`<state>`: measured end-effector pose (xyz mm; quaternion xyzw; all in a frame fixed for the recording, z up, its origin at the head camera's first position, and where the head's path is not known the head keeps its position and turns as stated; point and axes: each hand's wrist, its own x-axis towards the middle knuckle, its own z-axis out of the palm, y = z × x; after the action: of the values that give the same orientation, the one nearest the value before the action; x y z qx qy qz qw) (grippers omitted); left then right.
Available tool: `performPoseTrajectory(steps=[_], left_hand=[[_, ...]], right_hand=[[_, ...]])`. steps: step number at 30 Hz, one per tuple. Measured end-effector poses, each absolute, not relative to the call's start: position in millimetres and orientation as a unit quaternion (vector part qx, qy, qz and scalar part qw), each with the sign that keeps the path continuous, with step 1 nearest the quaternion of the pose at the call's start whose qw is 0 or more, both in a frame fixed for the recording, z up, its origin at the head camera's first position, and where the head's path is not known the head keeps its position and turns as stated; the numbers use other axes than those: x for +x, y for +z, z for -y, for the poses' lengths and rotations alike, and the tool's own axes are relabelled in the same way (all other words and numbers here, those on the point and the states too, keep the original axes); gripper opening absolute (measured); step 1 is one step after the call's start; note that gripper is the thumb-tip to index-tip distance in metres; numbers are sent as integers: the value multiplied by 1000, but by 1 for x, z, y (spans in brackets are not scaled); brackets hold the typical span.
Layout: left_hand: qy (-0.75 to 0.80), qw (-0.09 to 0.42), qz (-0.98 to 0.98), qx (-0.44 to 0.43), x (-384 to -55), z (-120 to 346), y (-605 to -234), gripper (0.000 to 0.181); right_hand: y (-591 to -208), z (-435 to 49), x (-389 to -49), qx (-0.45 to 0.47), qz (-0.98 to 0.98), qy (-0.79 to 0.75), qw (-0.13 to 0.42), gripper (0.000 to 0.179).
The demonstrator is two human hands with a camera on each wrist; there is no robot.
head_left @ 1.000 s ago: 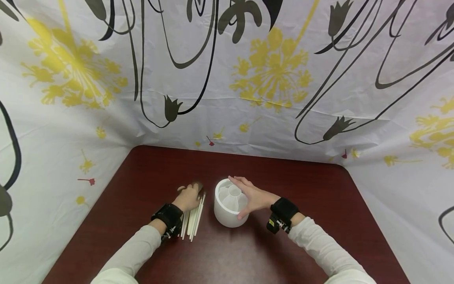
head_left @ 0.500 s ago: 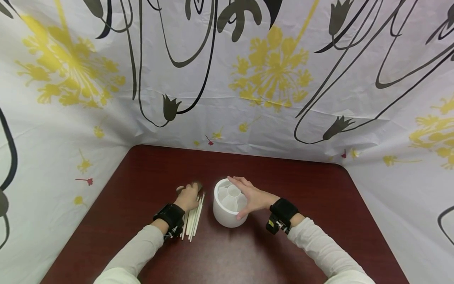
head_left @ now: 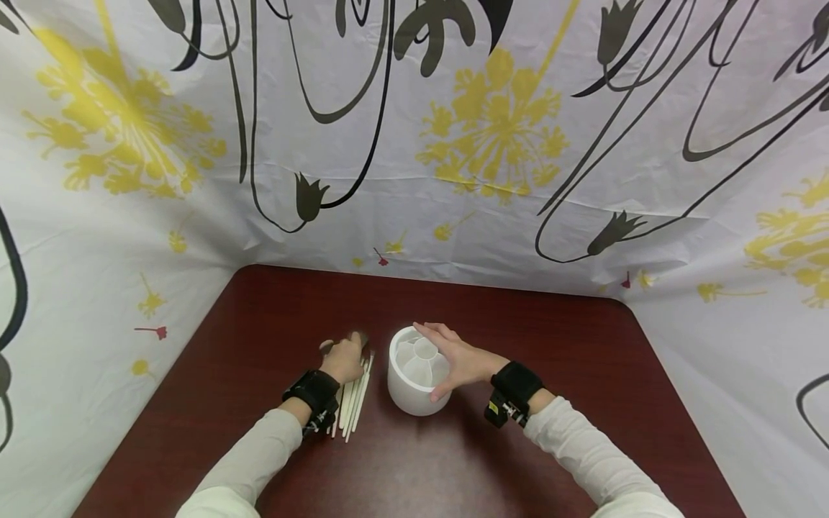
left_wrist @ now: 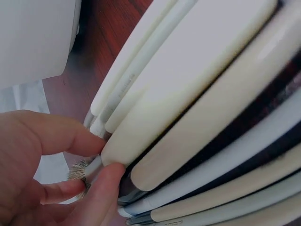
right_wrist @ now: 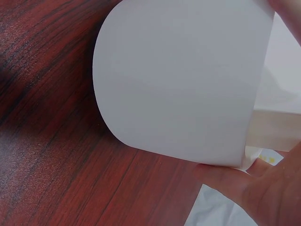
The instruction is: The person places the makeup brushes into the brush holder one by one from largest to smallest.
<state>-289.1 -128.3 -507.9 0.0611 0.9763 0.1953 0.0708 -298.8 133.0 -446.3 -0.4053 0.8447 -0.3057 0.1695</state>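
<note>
My left hand (head_left: 343, 361) is over a bundle of makeup brushes (head_left: 352, 409) with pale handles, lying side by side on the table. In the left wrist view its thumb and fingers pinch the metal collar of one thick cream-handled makeup brush (left_wrist: 146, 120); part of its bristles shows between the fingers. To the right stands a round white brush holder (head_left: 404, 394), upright, with several compartments inside. My right hand (head_left: 465, 360) grips this holder at the rim, thumb at the near side and fingers across the far side. In the right wrist view the holder's smooth wall (right_wrist: 174, 80) fills the middle.
The dark red wooden table (head_left: 531, 460) has rounded far corners. A white cloth (head_left: 401, 165) with yellow and dark flower prints hangs behind it and along both sides. Black wrist cameras (head_left: 517, 392) are strapped on both wrists.
The head view has shifted slightly. My left hand stays over the brushes with only small finger movement, and my right hand keeps its grip on the brush holder.
</note>
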Motion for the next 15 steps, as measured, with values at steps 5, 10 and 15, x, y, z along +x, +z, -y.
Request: performPoseTrajectory(steps=[5, 10, 15], left_hand=[[202, 68, -975, 57, -291, 128, -509, 47], [196, 59, -977, 59, -290, 128, -508, 55], [185, 46, -980, 66, -289, 127, -508, 52]], right_hand=[[-446, -133, -298, -405, -845, -306, 170, 119], [-447, -133, -298, -403, -846, -305, 170, 119], [-448, -133, -298, -402, -847, -305, 170, 119]])
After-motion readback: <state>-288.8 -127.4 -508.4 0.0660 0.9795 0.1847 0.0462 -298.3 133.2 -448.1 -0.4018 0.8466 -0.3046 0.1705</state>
